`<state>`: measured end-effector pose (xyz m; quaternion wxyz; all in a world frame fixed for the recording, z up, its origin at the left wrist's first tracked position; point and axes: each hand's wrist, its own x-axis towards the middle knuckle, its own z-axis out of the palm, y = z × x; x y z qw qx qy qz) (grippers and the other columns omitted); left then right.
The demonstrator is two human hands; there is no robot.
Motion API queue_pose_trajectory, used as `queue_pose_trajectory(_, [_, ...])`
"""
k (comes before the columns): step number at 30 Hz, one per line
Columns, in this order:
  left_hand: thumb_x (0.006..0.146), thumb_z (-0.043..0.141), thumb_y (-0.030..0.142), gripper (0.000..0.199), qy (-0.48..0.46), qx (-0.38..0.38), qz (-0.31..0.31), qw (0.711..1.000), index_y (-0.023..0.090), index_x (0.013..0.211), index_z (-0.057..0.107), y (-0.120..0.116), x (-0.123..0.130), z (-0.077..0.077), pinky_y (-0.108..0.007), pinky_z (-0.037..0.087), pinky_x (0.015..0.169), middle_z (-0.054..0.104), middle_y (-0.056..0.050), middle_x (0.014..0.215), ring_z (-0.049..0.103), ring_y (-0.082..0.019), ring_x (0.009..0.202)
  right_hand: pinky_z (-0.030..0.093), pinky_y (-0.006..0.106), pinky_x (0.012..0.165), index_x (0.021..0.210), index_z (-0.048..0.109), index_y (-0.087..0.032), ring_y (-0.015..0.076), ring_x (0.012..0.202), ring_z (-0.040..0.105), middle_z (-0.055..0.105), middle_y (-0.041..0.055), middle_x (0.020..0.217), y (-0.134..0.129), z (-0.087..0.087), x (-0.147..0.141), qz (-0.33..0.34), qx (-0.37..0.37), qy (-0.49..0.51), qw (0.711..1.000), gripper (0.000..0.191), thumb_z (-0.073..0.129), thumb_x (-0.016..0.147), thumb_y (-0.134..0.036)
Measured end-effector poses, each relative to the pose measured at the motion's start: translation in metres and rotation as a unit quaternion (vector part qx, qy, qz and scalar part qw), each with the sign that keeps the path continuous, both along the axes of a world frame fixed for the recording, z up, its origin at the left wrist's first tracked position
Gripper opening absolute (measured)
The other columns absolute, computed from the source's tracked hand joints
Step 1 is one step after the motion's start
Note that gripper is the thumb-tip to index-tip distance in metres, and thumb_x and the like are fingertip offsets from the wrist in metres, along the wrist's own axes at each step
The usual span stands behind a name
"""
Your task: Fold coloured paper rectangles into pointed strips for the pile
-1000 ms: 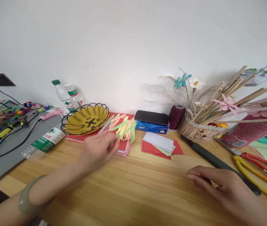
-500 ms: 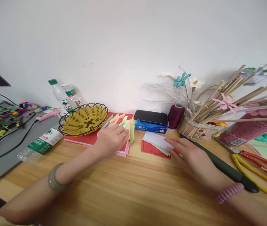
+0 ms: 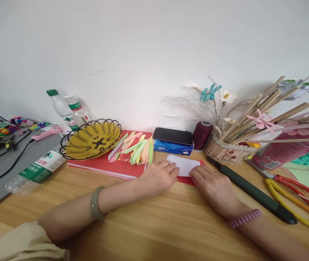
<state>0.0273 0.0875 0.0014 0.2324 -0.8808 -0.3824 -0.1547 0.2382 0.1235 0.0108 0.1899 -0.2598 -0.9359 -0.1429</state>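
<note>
Taken off the strips (image 3: 136,149) since the earlier frame, the left hand (image 3: 160,176) is now brought rightward to the white paper (image 3: 185,166), where the right hand (image 3: 216,186) is already placed. Both are set palm-down at its near edge, one at each side, with fingertips touching it. Left fingers are lightly bent and kept close together; right fingers are a little curled, thumb side turned toward the other hand. Whether the paper is pinched or merely pressed cannot be told.

White paper is laid on red paper (image 3: 185,180), seen along the near and right edges, and both are kept on the table (image 3: 154,224), just in front of the blue pack (image 3: 168,146). On that pack the phone (image 3: 173,136) is rested, with the spool (image 3: 202,136) stood just to the right. Strips are left heaped on the red sheets (image 3: 97,166), beside the yellow basket (image 3: 100,139). Farther left, a bottle (image 3: 38,168) is laid on its side. Past the right hand, a dark green tool (image 3: 252,190) is set slantwise.
</note>
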Motion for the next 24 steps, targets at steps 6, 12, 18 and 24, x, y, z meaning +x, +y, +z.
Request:
queue_pose_trajectory(6, [0.091,0.045,0.012,0.017,-0.008,0.002,-0.014,1.000,0.012,0.090,0.062,-0.011,-0.005,0.010,-0.027,0.048,0.068,0.067,-0.006,0.088,0.060,-0.017,0.082,0.048,0.030,0.075,0.100,0.061,-0.013,0.0188,0.089,0.061,0.068,0.0090,0.094,-0.012,0.010,0.014,0.045,0.005,0.047,0.998,0.030,0.032,0.094,-0.013])
queue_pose_trajectory(12, [0.089,0.051,0.014,0.010,-0.078,-0.064,-0.061,0.993,0.013,0.084,0.060,-0.060,-0.003,0.007,-0.027,0.044,0.064,0.060,-0.002,0.076,0.054,-0.015,0.075,0.051,0.029,0.074,0.098,0.062,-0.017,0.0157,0.083,0.062,0.069,0.0050,0.090,-0.052,0.021,0.027,0.125,-0.120,0.049,0.984,0.033,0.029,0.096,-0.016])
queue_pose_trajectory(18, [0.086,0.055,0.017,0.014,-0.231,-0.204,-0.033,0.951,0.016,0.077,0.064,-0.076,0.001,0.009,-0.024,0.042,0.058,0.062,-0.001,0.074,0.051,-0.014,0.068,0.051,0.025,0.066,0.094,0.061,-0.022,0.0134,0.077,0.061,0.064,0.0029,0.088,-0.066,0.005,0.030,0.059,-0.275,0.076,0.956,0.018,0.043,0.093,-0.021])
queue_pose_trajectory(24, [0.084,0.060,0.019,0.011,-0.340,-0.292,-0.002,0.894,0.018,0.081,0.070,-0.072,0.000,0.009,-0.026,0.044,0.064,0.065,-0.001,0.069,0.053,-0.015,0.067,0.052,0.022,0.066,0.093,0.061,-0.025,0.0126,0.077,0.062,0.064,0.0005,0.085,-0.063,-0.004,0.030,-0.014,-0.348,0.149,0.925,0.013,0.049,0.090,-0.024])
